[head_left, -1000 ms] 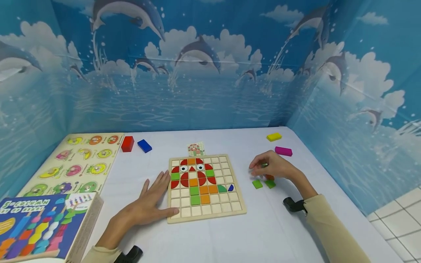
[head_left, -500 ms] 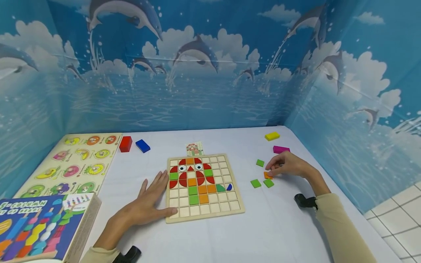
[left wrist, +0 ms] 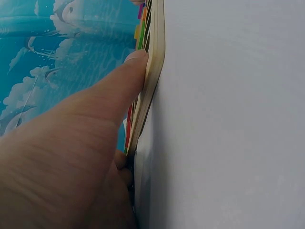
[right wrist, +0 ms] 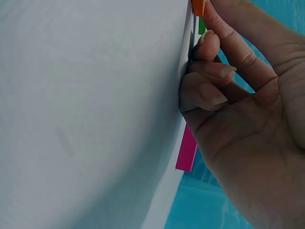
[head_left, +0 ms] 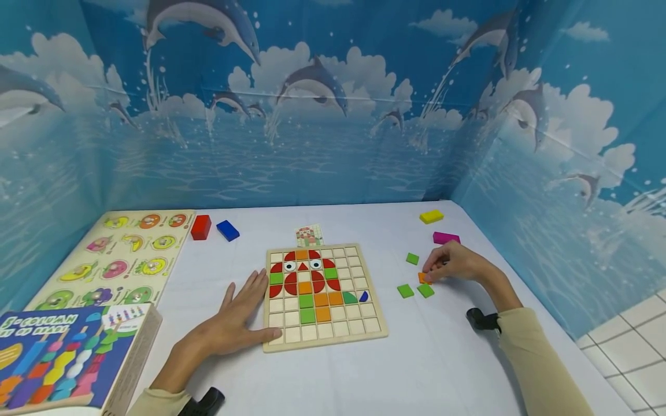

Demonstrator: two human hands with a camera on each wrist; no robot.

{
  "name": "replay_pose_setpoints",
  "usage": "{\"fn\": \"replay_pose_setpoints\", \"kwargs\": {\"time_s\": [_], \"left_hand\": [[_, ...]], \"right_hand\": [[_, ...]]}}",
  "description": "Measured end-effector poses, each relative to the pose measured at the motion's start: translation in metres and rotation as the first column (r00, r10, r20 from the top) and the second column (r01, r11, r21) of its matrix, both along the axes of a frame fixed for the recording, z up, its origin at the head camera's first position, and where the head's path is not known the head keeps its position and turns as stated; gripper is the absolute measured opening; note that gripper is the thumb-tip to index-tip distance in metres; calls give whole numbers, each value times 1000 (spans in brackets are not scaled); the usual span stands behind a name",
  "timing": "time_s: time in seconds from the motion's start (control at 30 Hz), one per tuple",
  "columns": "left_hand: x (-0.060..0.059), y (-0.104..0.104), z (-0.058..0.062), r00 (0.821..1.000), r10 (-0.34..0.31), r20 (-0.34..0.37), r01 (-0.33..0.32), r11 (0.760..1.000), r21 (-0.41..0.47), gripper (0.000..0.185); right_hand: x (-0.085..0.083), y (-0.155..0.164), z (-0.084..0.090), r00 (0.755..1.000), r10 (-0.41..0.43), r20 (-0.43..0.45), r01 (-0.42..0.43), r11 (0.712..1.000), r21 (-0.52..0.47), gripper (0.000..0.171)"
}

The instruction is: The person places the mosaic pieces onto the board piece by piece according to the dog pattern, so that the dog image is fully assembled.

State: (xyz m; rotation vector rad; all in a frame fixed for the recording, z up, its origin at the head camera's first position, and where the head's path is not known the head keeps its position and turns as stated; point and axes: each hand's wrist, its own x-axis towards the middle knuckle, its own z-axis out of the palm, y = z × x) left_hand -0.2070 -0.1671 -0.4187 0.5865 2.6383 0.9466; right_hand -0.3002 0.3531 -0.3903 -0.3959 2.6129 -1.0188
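My left hand [head_left: 236, 320] lies with fingers spread at the left side of a wooden grid board [head_left: 346, 341], its thumb over the rim. In the left wrist view, the thumb [left wrist: 128, 71] presses on the board's edge. Colored pieces on the board form a red owl-like figure with two eyes, above green and orange squares. A green piece and a blue half-round piece [head_left: 364, 296] sit further right on it. My right hand [head_left: 458, 263] pinches an orange tile [head_left: 424, 278] right of the board; the tile shows at its fingertips in the right wrist view. Green tiles [head_left: 405, 290] lie around it.
A small pattern card [head_left: 309, 235] lies behind the board. Red [head_left: 200, 227] and blue [head_left: 228, 230] blocks stand back left, yellow [head_left: 431, 216] and magenta [head_left: 446, 237] blocks back right. A fruit-picture sheet [head_left: 111, 248] and a boxed toy [head_left: 67, 358] occupy the left.
My right hand has set a green tile down behind the others, then shifted right to the orange tile and taken hold of it. The left hand has stayed at the board.
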Motion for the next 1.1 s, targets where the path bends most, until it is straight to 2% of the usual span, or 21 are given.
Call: {"fn": "replay_pose_setpoints", "kwargs": {"time_s": [0.37, 0.7, 0.93, 1.1], "left_hand": [[0, 2, -1, 1000, 5, -10, -5, 1000, -14, 120], [-1, 1, -7, 1000, -3, -28, 3, 1000, 8, 122], [-1, 1, -8, 1000, 6, -28, -6, 1000, -1, 122], [-3, 1, -9, 999, 6, -46, -6, 1000, -18, 123]], "right_hand": [[1, -4, 1, 1000, 17, -20, -17, 1000, 24, 14], [2, -6, 3, 999, 39, -25, -38, 998, 41, 14], [5, -19, 17, 999, 41, -14, -41, 999, 11, 10], [10, -51, 30, 992, 127, -5, -127, 991, -40, 9]]}}
